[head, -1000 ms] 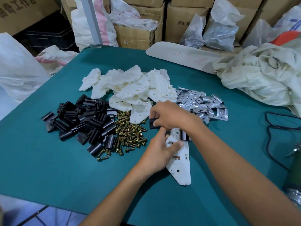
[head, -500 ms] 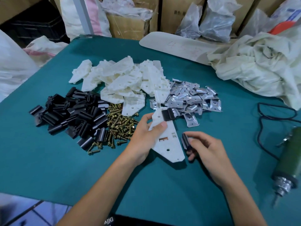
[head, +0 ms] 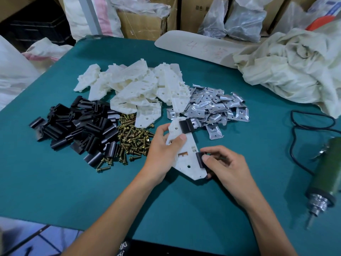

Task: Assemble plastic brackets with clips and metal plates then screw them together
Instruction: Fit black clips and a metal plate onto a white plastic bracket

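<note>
Bracket (head: pixel 186 157) gripped by the left hand (head: pixel 162 154) over the green table (head: pixel 55 182), one black clip (head: pixel 186 126) fitted at its far end; the right hand (head: pixel 225 167) pinches a second clip (head: pixel 200 159) against its side, likely half-seated. Plate and screwing remain. Cardboard boxes (head: pixel 142 24) behind; heaps of spare brackets (head: pixel 136 87), loose clips (head: pixel 79 126), metal plates (head: pixel 214 106), screws (head: pixel 132 141) alongside

Hands: left hand (head: pixel 160 155) and right hand (head: pixel 227 167), both bare.
Forearms (head: pixel 262 209): bare, unsleeved.
Clothing: dark garment (head: pixel 124 248), pale lettering, below the hands.
</note>
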Demonstrator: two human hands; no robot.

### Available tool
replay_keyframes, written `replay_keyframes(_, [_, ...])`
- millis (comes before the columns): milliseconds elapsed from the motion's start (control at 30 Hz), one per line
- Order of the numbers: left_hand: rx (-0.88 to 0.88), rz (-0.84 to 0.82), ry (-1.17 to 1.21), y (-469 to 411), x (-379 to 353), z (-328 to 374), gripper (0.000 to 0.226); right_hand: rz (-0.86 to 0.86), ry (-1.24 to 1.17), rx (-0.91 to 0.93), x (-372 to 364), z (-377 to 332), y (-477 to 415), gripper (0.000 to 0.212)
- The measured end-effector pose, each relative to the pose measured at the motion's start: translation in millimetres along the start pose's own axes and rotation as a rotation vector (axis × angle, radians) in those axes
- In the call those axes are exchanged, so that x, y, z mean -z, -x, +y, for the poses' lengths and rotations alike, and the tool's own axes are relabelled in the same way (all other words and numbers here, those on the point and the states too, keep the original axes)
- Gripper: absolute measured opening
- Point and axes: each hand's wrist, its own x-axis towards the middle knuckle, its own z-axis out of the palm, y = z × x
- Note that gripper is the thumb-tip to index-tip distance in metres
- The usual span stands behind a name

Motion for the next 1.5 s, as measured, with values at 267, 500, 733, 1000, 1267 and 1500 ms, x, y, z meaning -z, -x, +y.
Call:
replay_keyframes(267, [0.001, 0.003, 0.037, -0.9, 1.4, -0.1, 0.037, 0.004, -0.026, -0.014, 1.4, 1.7, -2.4, 0.025])
replay_keyframes(500, [-0.083, 0.010, -0.131, 0.8, -0.5, -7.9, 0.038, 0.035, 0.158, 0.100, -6.7, 4.8, 0.4, 0.021])
replay_keyframes(733, [-0.090, 0.006, -0.127, 1.1, -0.2, -8.2, 0.040, 0.021, 0.126, 0.100, -7.0, 3.0, 2.0, 0.017])
replay_keyframes(1000, [-0.054, -0.133, -0.216, 8.9, 0.4, -3.9, 0.045, 0.067, 0.095, 0.161, -6.6, 2.1, -1.9, 0.025])
replay_keyframes(1267, [-0.117, -0.243, -0.525, 38.9, -15.9, -11.6, 0.039, 0.243, 0.063, 0.119, 10.0, 8.2, -3.7, 0.026])
replay_keyframes(1500, [-0.354, -0.172, -1.058, 30.7, -20.0, -5.0, 0.051, 0.301, 0.150, 0.059, 18.3, 16.6, -8.3, 0.027])
